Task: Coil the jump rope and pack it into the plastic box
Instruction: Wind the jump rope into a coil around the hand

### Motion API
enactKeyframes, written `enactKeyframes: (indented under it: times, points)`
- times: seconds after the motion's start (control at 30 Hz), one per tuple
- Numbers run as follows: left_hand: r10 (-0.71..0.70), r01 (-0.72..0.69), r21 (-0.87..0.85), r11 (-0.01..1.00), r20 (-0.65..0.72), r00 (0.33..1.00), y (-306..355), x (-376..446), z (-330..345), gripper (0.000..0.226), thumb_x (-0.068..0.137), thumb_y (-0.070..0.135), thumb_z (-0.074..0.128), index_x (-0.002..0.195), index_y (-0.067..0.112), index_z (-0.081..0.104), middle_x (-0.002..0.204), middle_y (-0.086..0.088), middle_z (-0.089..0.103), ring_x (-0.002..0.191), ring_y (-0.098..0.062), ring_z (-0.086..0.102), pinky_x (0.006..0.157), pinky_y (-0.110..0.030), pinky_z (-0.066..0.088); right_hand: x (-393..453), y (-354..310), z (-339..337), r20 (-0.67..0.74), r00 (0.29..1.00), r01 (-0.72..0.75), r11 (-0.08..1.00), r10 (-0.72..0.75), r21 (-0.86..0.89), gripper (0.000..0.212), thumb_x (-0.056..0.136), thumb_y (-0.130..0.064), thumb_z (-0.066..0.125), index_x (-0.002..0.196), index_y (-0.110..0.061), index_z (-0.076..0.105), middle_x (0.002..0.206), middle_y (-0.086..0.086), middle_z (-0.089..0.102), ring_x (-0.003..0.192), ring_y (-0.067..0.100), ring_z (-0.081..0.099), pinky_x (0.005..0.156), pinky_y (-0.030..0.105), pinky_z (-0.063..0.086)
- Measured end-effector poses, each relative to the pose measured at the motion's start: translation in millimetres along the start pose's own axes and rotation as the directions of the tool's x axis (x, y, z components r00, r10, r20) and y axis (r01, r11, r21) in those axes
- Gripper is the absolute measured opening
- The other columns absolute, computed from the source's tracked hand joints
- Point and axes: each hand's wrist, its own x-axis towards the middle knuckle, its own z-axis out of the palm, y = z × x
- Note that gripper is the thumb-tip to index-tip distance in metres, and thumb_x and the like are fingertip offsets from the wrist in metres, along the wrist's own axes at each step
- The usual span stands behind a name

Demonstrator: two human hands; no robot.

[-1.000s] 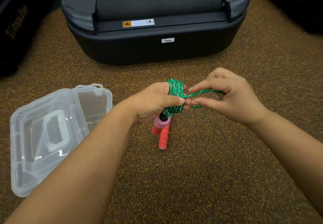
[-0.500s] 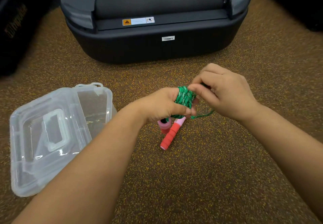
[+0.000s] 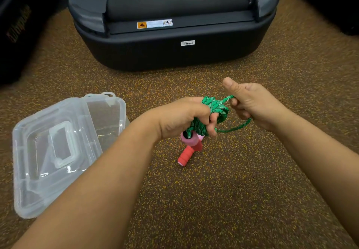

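I see my left hand [image 3: 180, 118] closed around a bundle of green braided jump rope [image 3: 212, 110], its fingers [image 3: 212, 124] curled over the coils so the wound mass bulges out on the side toward three o'clock. My right hand [image 3: 250, 105] sits just beside it at three o'clock, thumb raised, its fingers folded shut on a loose strand of the same rope; that strand leaves the top of the bundle, passes through the fist and droops back in a slack loop under the hand toward the left fingers.

Below the left hand, at six o'clock from the bundle, the two foam handles [image 3: 191, 145] hang: a pink, round-ended one is seen end on, touching the wrist side of the palm, and a ribbed red one points down toward seven o'clock. I cannot tell whether its tip touches the floor.

The clear plastic box [image 3: 108, 116] stands open on the speckled brown floor [image 3: 223, 200] at nine o'clock from the hands, well apart from the rope, with its transparent lid [image 3: 48, 161] folded out flat toward eight o'clock; my left forearm crosses its near corner. At twelve o'clock sits the dark rounded end of a black machine [image 3: 174, 54] bearing a warning label [image 3: 154, 24].
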Motion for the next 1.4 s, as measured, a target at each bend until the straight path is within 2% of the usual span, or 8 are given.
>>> enactKeyframes:
  times: [0.23,0.37,0.6,0.73,0.8,0.87,1.1,1.4]
  points:
    - [0.215,-0.254,-0.468,0.846,-0.136,0.967,5,-8,-8,0.015,0.076,0.008,0.056,0.075,0.012,0.07,0.052,0.003,0.048,0.052,-0.014,0.05,0.057,-0.022,0.046,2,23,-10,0.098,0.988,0.078,0.934,-0.119,0.35,0.029,0.057,-0.047,0.08,0.076,-0.025,0.074,0.052,-0.012,0.046,0.045,0.004,0.034,0.047,0.019,0.027]
    - [0.223,-0.328,-0.573,0.751,-0.247,0.943,9,-5,-12,0.024,0.085,0.019,0.054,0.1,0.009,0.07,0.059,0.005,0.054,0.05,-0.006,0.048,0.054,-0.016,0.044,-5,27,7,-0.01,0.989,0.147,0.989,-0.147,-0.005,0.008,0.082,-0.029,0.07,0.087,-0.024,0.074,0.059,-0.009,0.054,0.049,0.002,0.041,0.051,0.02,0.032]
    - [0.117,-0.422,-0.582,0.695,-0.487,0.865,4,1,-17,0.022,0.093,0.017,0.052,0.105,0.007,0.067,0.068,0.005,0.065,0.05,-0.003,0.05,0.051,-0.013,0.045,-11,26,28,0.037,0.942,0.318,0.848,-0.334,-0.424,0.03,0.099,-0.026,0.044,0.074,-0.029,0.061,0.049,-0.011,0.047,0.047,0.002,0.042,0.051,0.02,0.034]
    - [0.081,-0.456,-0.643,0.615,-0.524,0.848,7,1,-14,0.021,0.093,0.017,0.054,0.106,0.007,0.067,0.068,0.003,0.066,0.051,-0.004,0.052,0.053,-0.014,0.047,-9,25,35,0.052,0.998,0.037,0.998,-0.039,0.045,0.034,0.101,-0.032,0.036,0.075,-0.019,0.053,0.047,-0.007,0.039,0.04,0.01,0.038,0.045,0.025,0.032]
    - [0.087,-0.467,-0.646,0.604,-0.529,0.844,9,1,-13,0.021,0.092,0.017,0.055,0.107,0.007,0.067,0.069,0.003,0.067,0.052,-0.005,0.053,0.053,-0.015,0.048,-10,21,37,0.163,0.973,-0.216,0.903,0.165,0.372,0.032,0.101,-0.037,0.036,0.079,-0.018,0.051,0.042,-0.009,0.034,0.036,0.009,0.032,0.041,0.021,0.028]
    - [0.089,-0.486,-0.651,0.583,-0.544,0.835,11,0,-16,0.019,0.092,0.016,0.055,0.105,0.008,0.067,0.069,0.002,0.067,0.051,-0.005,0.054,0.051,-0.016,0.048,-11,20,37,0.144,0.97,-0.238,0.867,0.194,0.437,0.03,0.099,-0.038,0.039,0.089,-0.018,0.058,0.041,-0.009,0.034,0.033,0.006,0.025,0.04,0.019,0.019]
    - [0.048,-0.518,-0.625,0.585,-0.61,0.791,12,4,-20,0.017,0.095,0.016,0.053,0.101,0.009,0.067,0.069,0.003,0.069,0.052,-0.005,0.055,0.053,-0.014,0.048,-8,22,36,-0.198,0.976,0.122,0.982,-0.093,0.141,0.004,0.089,-0.016,0.062,0.087,-0.019,0.064,0.053,-0.006,0.057,0.034,0.002,0.04,0.035,0.013,0.03]
    - [0.107,-0.569,-0.395,0.721,-0.748,0.655,10,15,-17,0.021,0.095,0.028,0.056,0.106,0.01,0.059,0.091,-0.002,0.075,0.066,-0.007,0.063,0.065,-0.021,0.053,-25,26,59,-0.032,0.96,0.23,0.845,-0.28,-0.482,0.037,0.089,-0.055,0.04,0.077,-0.03,0.064,0.051,-0.013,0.058,0.052,0.007,0.057,0.059,0.035,0.05]
